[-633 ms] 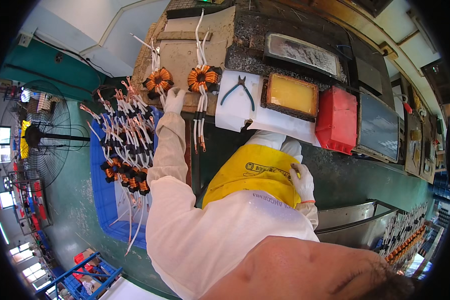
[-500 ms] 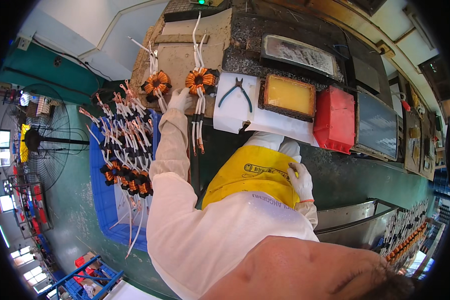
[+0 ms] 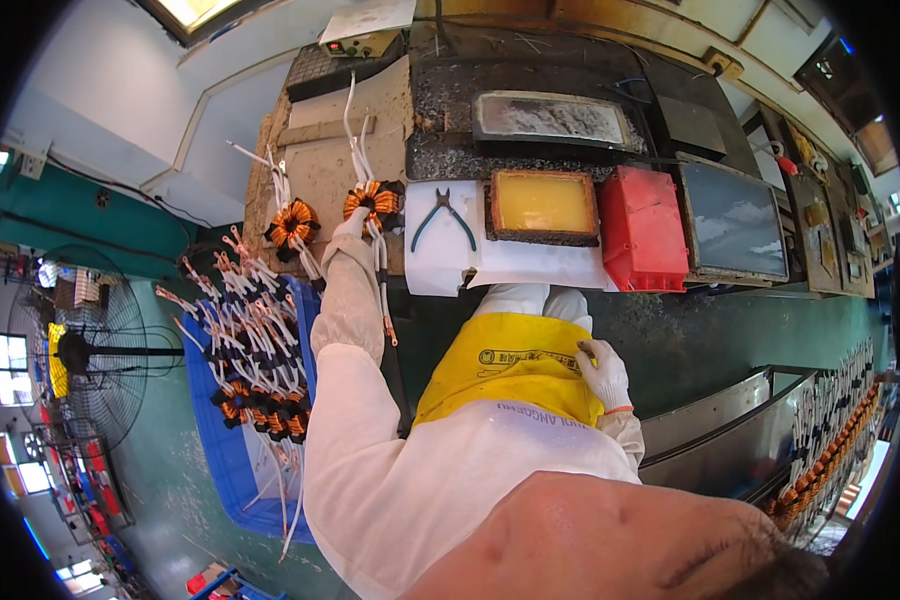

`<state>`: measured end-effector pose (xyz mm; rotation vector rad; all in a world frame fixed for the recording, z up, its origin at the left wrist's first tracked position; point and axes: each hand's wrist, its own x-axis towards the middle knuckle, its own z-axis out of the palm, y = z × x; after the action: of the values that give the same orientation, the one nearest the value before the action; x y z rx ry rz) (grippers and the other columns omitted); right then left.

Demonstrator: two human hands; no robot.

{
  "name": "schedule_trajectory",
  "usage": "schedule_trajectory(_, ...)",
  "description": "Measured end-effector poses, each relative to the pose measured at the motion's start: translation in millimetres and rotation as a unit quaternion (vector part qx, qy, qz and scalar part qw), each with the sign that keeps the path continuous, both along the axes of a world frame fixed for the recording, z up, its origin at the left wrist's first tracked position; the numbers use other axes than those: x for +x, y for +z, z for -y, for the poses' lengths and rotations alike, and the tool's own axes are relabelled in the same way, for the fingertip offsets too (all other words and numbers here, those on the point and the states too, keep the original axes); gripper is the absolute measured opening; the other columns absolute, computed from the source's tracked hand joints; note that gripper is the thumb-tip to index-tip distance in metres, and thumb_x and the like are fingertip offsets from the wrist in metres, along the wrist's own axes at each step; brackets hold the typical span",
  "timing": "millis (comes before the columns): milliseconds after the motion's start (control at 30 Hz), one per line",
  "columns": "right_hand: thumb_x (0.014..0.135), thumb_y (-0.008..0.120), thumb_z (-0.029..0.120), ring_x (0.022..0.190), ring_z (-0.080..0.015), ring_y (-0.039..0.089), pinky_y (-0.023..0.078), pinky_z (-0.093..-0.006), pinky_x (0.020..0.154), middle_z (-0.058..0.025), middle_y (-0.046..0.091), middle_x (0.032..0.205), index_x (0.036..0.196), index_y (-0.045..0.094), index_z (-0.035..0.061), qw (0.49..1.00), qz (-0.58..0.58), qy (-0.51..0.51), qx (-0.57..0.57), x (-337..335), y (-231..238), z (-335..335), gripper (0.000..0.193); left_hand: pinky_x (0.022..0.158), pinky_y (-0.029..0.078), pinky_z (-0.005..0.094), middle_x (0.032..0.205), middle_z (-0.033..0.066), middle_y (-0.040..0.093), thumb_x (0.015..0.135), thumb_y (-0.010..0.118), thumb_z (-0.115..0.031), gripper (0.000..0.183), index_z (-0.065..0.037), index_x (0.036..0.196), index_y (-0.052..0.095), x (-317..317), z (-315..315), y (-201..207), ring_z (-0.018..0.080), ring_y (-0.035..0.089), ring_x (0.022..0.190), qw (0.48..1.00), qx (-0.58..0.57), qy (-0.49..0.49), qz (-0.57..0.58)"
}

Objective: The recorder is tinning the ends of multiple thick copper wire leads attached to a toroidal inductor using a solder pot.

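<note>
Two toroidal coils of copper wire with white leads lie on the worn board at the upper left of the workbench. My gloved left hand (image 3: 348, 226) is closed at the lower edge of the right-hand coil (image 3: 373, 203), and its fingertips are partly hidden. Copper-ended leads hang from that coil past the bench edge, beside my left forearm. The other coil (image 3: 293, 223) sits to the left, untouched. My gloved right hand (image 3: 604, 372) rests against the yellow apron (image 3: 500, 365), fingers loosely bent and apart, with nothing in it.
Dark-green-handled cutters (image 3: 444, 218) lie on white paper, left of a frame with a yellow block (image 3: 544, 203) and a red box (image 3: 645, 228). A blue crate (image 3: 206, 425) of coils stands at left, near a floor fan (image 3: 75, 350). More coils (image 3: 820, 455) line the lower right.
My left hand has moved from between the two coils to the lower edge of the right-hand one. The view has shifted; my right hand stays by the apron.
</note>
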<state>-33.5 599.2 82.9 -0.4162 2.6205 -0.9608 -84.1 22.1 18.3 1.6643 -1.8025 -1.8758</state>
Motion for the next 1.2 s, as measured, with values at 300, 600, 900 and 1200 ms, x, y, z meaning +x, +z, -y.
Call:
schedule_trajectory(300, 0.089, 0.063, 0.022, 0.096, -0.0332, 0.066, 0.052, -0.0400, 0.084, -0.0148, 0.067, 0.104, 0.108, 0.068, 0.0036, 1.000, -0.010, -0.018, -0.001, 2, -7, -9, 0.027, 0.056, 0.048, 0.0341, 0.076, 0.0062, 0.064, 0.080, 0.073, -0.022, 0.023, -0.002, 0.090, 0.067, -5, -41, 48, 0.0185, 0.060, 0.063, 0.974, 0.109, 0.155, -0.123)
schedule_trajectory(600, 0.089, 0.062, 0.024, 0.096, -0.0324, 0.066, 0.052, -0.0391, 0.084, -0.0142, 0.068, 0.106, 0.109, 0.069, 0.0041, 0.999, -0.010, -0.049, 0.013, 11, -3, -21, 0.029, 0.052, 0.048, 0.0246, 0.075, 0.0048, 0.062, 0.078, 0.074, -0.011, 0.013, 0.000, 0.080, 0.068, -2, -32, 17, 0.0150, 0.059, 0.066, 0.916, 0.138, 0.273, -0.259)
schedule_trajectory(900, 0.089, 0.063, 0.021, 0.097, -0.0309, 0.067, 0.053, -0.0371, 0.084, -0.0146, 0.067, 0.108, 0.111, 0.068, 0.0040, 0.998, -0.007, -0.062, -0.006, 19, 10, -29, 0.028, 0.056, 0.053, 0.0292, 0.096, 0.0033, 0.062, 0.085, 0.073, -0.017, 0.024, -0.006, 0.104, 0.063, 51, -47, 47, 0.0165, 0.059, 0.071, 0.884, 0.243, 0.234, -0.325)
schedule_trajectory(1200, 0.093, 0.062, 0.014, 0.098, -0.0186, 0.066, 0.051, -0.0297, 0.088, -0.0093, 0.067, 0.106, 0.119, 0.061, -0.0011, 0.960, 0.020, -0.097, -0.261, -6, 56, 7, 0.031, 0.106, 0.045, 0.0485, 0.133, 0.0156, 0.058, 0.089, 0.053, -0.014, 0.051, 0.000, 0.138, 0.044, 92, -168, 86, 0.0334, 0.058, 0.120, 0.866, 0.308, -0.033, -0.392)
